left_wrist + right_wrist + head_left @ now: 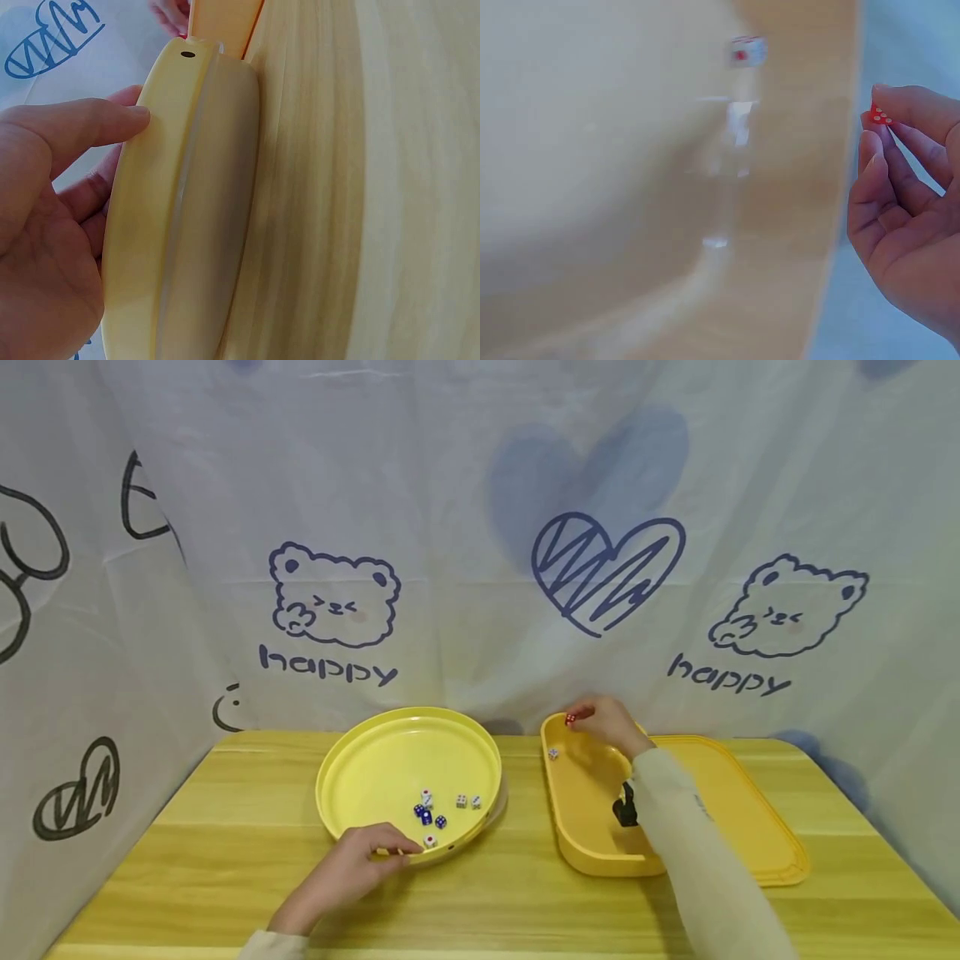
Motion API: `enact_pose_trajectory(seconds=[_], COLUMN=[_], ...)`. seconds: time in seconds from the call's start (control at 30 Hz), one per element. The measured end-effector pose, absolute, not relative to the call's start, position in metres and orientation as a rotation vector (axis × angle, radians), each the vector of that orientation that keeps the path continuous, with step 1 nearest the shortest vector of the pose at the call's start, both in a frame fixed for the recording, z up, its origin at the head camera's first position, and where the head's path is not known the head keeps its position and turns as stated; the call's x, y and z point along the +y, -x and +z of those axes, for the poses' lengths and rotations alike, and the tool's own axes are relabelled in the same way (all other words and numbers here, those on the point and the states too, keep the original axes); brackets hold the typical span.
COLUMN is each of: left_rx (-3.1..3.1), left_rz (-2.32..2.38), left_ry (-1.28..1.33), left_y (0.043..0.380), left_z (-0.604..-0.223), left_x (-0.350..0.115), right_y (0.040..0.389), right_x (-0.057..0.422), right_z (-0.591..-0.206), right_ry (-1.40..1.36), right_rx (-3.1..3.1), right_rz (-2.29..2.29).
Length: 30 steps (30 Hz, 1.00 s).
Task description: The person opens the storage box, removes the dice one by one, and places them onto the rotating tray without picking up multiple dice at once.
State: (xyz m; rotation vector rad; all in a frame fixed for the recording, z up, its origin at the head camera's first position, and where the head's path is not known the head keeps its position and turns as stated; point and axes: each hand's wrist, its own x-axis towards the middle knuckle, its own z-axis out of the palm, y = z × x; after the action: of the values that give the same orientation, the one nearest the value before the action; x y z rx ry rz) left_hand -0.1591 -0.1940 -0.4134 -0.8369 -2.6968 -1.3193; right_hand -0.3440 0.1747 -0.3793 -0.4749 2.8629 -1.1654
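Observation:
My right hand (606, 723) pinches a red die (571, 719) between thumb and fingertips, over the far end of the deep yellow box (597, 865). In the right wrist view the red die (881, 116) shows white pips. A white die (552, 753) lies in that box, near its left wall. At the near side of the round yellow tray (375, 739), my left hand (358, 866) grips the rim, thumb outside and fingers over the inner side. Several white dice (461, 801) and blue dice (426, 817) lie in the tray's near right part.
A black object (626, 807), partly hidden by the right sleeve, is in the box. To its right lies a flat yellow lid-like tray (738, 802). All stand on a wood-grain table (225, 827). A printed white curtain (450, 527) hangs close behind.

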Motion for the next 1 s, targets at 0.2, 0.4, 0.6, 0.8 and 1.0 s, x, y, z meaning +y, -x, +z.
enact_pose_trajectory(seconds=[0.2,0.4,0.6,0.8,1.0], left_rx=[-2.703,-2.702,-2.695,-2.686,-2.677], left_rz=[-1.335,-1.33,-1.309,-1.293,-1.281], left_ry=[0.833,0.841,0.85,0.844,0.868], left_y=[0.158,0.159,0.16,0.16,0.16], left_z=[-0.413,-0.414,-0.415,-0.418,-0.418], left_x=[-0.195,-0.195,-0.196,-0.195,-0.196], right_y=[0.328,0.298,0.261,0.235,0.224], right_x=[0.172,0.165,0.158,0.152,0.141], right_z=[-0.353,-0.329,-0.327,-0.337,-0.346], right_ry=[0.394,0.434,0.532,0.615,0.616], right_rx=[2.838,2.824,2.85,2.884,2.863], right_rz=[-1.203,-1.303,-1.359,-1.41,-1.432])
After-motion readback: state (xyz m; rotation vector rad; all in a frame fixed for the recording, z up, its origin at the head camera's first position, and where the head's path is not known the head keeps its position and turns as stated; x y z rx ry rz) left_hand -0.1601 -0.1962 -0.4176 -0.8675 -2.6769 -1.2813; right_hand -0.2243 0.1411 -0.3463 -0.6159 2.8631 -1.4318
